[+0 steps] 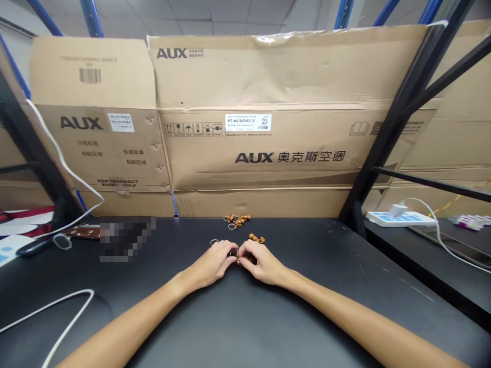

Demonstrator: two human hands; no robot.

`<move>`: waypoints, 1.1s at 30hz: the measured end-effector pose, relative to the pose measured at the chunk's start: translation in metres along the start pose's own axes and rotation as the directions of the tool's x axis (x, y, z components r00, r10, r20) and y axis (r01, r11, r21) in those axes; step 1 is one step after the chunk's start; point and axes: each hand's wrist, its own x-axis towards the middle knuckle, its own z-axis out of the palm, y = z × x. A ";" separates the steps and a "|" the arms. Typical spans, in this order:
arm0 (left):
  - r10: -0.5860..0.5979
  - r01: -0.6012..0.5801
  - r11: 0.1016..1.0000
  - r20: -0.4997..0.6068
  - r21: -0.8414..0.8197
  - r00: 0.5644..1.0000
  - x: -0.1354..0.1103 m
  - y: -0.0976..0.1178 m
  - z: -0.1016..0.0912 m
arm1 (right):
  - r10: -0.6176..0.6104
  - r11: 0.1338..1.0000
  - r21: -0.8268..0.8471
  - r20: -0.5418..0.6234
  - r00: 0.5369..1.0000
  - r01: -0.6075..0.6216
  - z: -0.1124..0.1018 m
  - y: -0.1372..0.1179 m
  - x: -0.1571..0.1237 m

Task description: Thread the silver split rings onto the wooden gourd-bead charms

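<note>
At the middle of the black table, the left hand and right hand pinch a small wooden-bead string between them (light, fiddly, best held by its beads); more bead strings lie at twelve o'clock.

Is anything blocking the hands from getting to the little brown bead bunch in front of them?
No, nothing visible stands between the right hand and the nearest brown bead bunch, just ahead of it. Nothing blocks the left hand from it either.
</note>
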 end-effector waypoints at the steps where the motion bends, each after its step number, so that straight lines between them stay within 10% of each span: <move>1: -0.001 0.001 1.000 -0.004 0.006 1.000 0.000 0.001 0.000 | -0.001 1.000 0.002 -0.005 1.000 0.001 0.000 0.000 0.000; 33: 0.062 -0.055 0.961 -0.015 0.273 0.998 -0.001 0.005 0.001 | 0.050 0.997 0.064 -0.054 0.997 -0.047 -0.003 -0.005 0.002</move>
